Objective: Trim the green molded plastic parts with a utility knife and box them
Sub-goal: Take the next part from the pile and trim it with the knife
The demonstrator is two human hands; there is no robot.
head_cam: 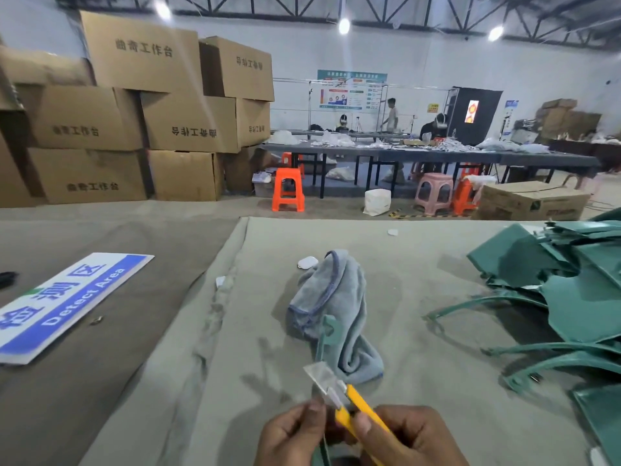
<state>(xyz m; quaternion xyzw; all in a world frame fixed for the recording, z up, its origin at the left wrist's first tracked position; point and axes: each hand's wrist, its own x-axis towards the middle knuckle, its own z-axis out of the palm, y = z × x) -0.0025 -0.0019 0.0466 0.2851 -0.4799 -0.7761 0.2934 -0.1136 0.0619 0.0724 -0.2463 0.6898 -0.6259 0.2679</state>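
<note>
My right hand (pixel 408 435) grips a yellow utility knife (pixel 356 410) near the bottom edge, its silver blade out and pointing up-left. My left hand (pixel 290 435) pinches a thin green molded plastic part (pixel 325 341) just below the blade; the strip runs up from my fingers and ends over a grey-blue towel (pixel 336 314). The blade lies against the strip near my left fingertips. A heap of green molded plastic parts (pixel 564 294) covers the table's right side.
A grey cloth (pixel 235 331) covers the table. A blue and white "Detect Area" sign (pixel 64 304) lies on the left. Small white scraps (pixel 307 263) sit beyond the towel. Stacked cardboard boxes (pixel 141 112), stools and other people at tables stand far behind.
</note>
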